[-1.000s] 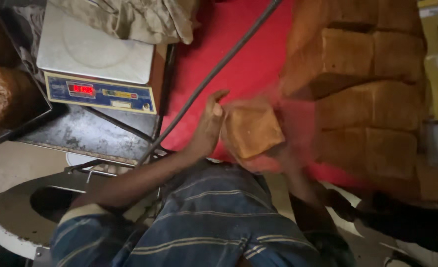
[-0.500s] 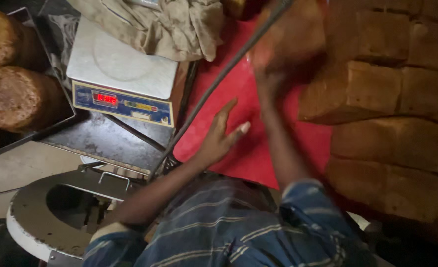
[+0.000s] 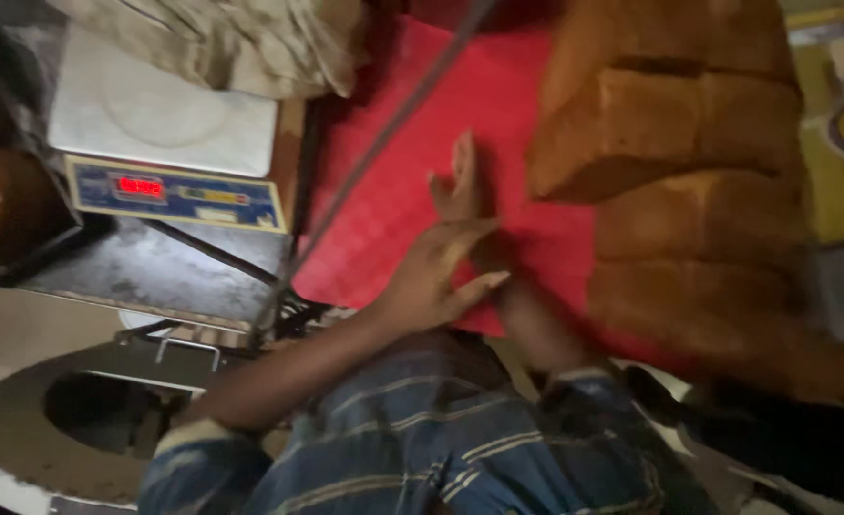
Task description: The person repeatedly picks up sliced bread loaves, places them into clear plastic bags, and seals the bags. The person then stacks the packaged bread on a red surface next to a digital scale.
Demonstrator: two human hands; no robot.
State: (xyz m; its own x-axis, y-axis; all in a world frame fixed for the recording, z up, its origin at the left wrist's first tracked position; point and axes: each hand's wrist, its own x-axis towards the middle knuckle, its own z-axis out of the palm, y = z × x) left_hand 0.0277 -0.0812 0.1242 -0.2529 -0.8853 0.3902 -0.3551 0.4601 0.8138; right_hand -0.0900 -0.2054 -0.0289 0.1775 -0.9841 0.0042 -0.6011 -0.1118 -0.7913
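Here, loaves (image 3: pixel 670 143) lie just beyond the fingers (image 3: pixel 463 162).

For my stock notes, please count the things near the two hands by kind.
Brown square bread loaves: about 6, blurred
Red flat board: 1
Grey digital weighing scale: 1
Crumpled beige cloth: 1
Bare hands: left, right: 2
Total: about 11

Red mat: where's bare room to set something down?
Free: the upper-left of the flat red mat, between the grey diagonal cable and the stacked brown bread loaves. Crowded: right side under the loaves, and the lower middle, where the left hand and right hand rest.
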